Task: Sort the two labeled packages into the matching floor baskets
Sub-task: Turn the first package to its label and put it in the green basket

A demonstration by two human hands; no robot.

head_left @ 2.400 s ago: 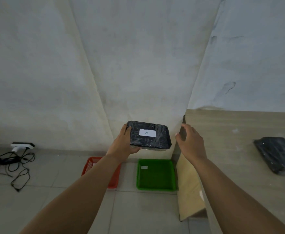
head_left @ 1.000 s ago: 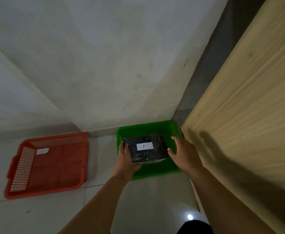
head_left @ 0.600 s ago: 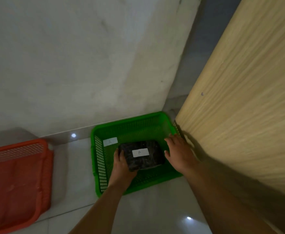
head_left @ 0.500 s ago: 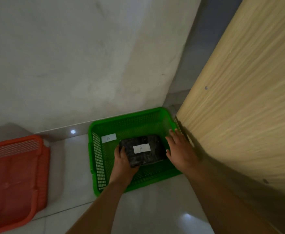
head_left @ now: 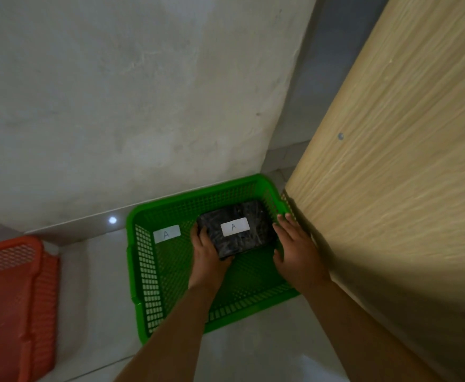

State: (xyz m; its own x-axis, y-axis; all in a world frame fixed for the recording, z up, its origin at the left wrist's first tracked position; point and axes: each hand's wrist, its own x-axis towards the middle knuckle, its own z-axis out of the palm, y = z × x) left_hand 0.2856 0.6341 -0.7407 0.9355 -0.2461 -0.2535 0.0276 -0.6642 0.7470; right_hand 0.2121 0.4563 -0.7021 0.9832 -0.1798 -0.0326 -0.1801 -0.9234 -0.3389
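A black wrapped package [head_left: 239, 216] with a white label marked A lies low inside the green floor basket [head_left: 148, 274], toward its far right corner. A second white A label [head_left: 167, 233] sits on the basket's inner floor at the left. My left hand [head_left: 208, 253] grips the package's near left corner, thumb on top. My right hand [head_left: 294, 249] hovers flat with fingers spread just right of the package, not holding it. The second package is out of view.
An orange basket [head_left: 10, 299] stands on the tiled floor at the left, cut by the frame edge. A tall wooden panel [head_left: 391, 161] rises close on the right, right beside the green basket. A grey wall runs behind both baskets.
I carried the package from chest height down into the green basket. Over the last half second it settled lower and farther right, and my right hand stayed off it.
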